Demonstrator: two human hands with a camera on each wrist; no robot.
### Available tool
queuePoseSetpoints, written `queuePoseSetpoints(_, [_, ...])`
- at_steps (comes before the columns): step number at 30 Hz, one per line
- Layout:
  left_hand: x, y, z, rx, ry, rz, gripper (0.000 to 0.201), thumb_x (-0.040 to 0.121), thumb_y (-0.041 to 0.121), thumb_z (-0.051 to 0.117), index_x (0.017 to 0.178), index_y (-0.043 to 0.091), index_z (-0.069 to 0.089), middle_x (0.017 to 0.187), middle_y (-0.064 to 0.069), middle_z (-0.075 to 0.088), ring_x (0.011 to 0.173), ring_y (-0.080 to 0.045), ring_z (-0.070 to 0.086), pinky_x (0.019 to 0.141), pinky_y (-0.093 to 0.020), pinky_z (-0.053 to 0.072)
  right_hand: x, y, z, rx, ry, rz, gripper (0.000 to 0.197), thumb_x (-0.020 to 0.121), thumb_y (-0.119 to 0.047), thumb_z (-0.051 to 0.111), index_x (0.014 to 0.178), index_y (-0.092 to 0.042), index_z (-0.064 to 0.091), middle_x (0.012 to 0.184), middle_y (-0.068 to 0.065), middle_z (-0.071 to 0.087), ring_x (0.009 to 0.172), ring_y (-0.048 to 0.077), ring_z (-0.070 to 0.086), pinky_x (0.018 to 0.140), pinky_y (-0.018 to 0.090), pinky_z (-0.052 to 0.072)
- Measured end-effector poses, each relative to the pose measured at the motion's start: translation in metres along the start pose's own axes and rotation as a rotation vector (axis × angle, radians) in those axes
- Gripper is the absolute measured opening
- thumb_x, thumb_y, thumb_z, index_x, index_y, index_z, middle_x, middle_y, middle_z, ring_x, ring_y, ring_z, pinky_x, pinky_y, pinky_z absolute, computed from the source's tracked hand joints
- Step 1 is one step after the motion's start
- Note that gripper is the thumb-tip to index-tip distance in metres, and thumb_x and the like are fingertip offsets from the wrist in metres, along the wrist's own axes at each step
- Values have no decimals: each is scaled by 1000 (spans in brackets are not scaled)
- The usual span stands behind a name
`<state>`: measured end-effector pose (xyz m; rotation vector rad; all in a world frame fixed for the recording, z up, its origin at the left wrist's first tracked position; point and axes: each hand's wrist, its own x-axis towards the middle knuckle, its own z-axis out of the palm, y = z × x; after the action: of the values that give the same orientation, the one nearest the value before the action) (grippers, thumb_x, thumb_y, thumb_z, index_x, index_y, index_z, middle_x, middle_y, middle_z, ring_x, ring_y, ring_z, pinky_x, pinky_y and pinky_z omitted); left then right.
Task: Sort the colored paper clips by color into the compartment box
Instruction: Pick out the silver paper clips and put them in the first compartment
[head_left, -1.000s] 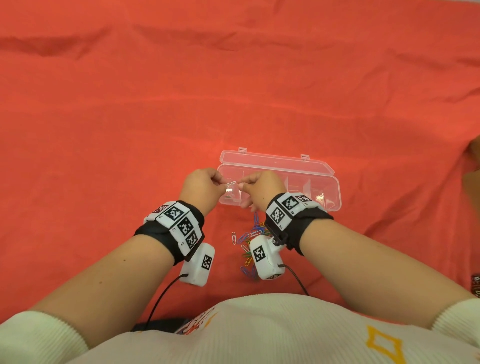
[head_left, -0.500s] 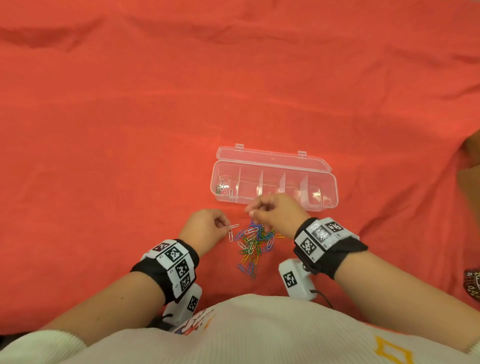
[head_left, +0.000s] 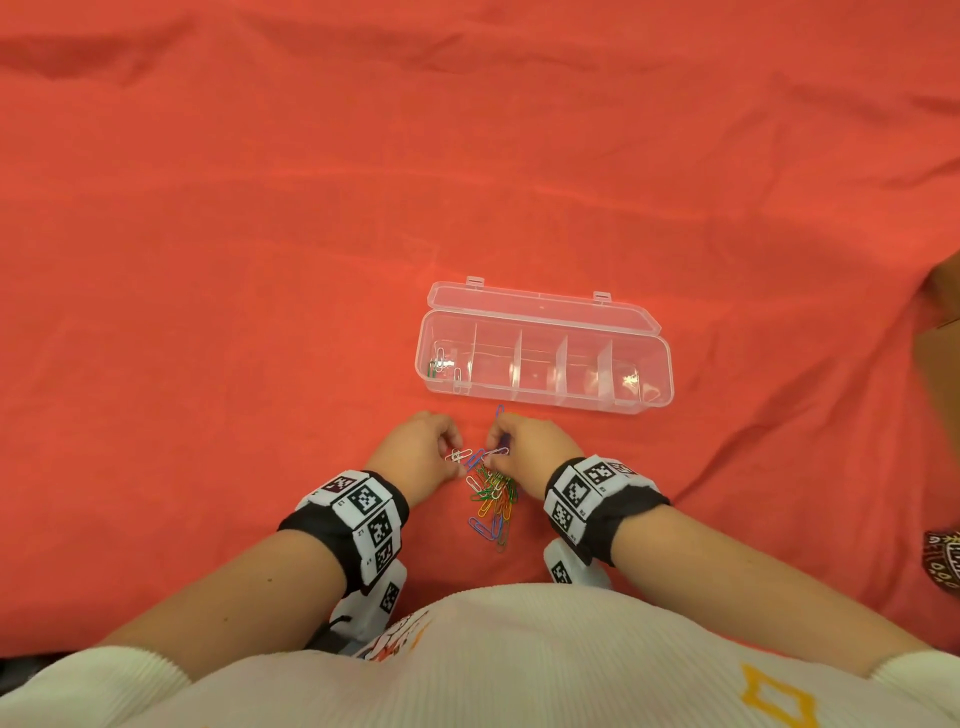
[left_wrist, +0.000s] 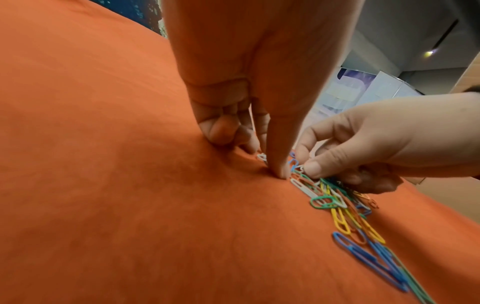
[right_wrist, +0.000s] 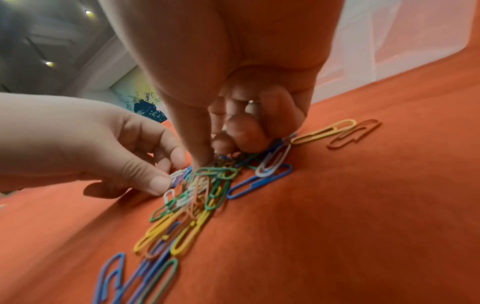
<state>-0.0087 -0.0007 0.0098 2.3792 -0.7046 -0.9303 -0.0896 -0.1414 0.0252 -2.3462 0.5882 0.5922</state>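
Head view: my left hand (head_left: 423, 453) pinches a white clip (head_left: 460, 455) at the far end of the paper clip pile (head_left: 492, 499); my right hand (head_left: 527, 451) digs in beside it.
Progress: compartment box (head_left: 644, 358) open just beyond; only its left cell holds clips, four are bare.
Left wrist view: thumb presses the red cloth (left_wrist: 116, 205); most of the pile waits.
Right wrist view: fingers curled into the clips; whether one is gripped, I cannot tell.
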Motion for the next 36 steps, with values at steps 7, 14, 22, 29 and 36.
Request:
queuePoseSetpoints(7, [2,4,-1,33,-36,-27,27,66,14,78,74,20,53,86,0,51,78,-17,49,68,-26,33,-6,-7,-8,-35,-76,8,7,83,-22,65,80,-18,60,67,-10,51,68,12,52,57,23,37])
queuePoseSetpoints(14, [-6,9,-12,-54,-19,50,32,69,12,73,59,32,50,64,12,52,64,-8,52,55,-16,36,-11,-18,-25,97,17,7,9,79,-21,70,86,-16,70,60,-14,48,60,8,48,61,23,40])
queuePoseSetpoints(22, [3,41,-70,-181,349,146,8,73,19,74,79,19,70,68,11,60,54,5,46,54,-3,34,-1,-42,-57,251,283,-39,8,82,-24,66,84,-16,68,61,-10,50,63,12,49,52,21,35])
queuePoseSetpoints(29, [32,40,-82,22,269,119,16,85,25,61,96,19,71,100,-2,73,92,-18,63,76,-25,43,21,-60,-62,194,255,6,20,89,-20,57,99,-12,71,94,12,72,74,22,60,71,29,48])
queuePoseSetpoints(36, [32,34,-87,187,145,123,39,81,5,45,108,24,65,122,0,62,106,-23,58,85,-29,44,20,-56,-60,252,245,-26,26,91,-14,50,110,-20,67,94,5,71,66,16,62,54,22,40])
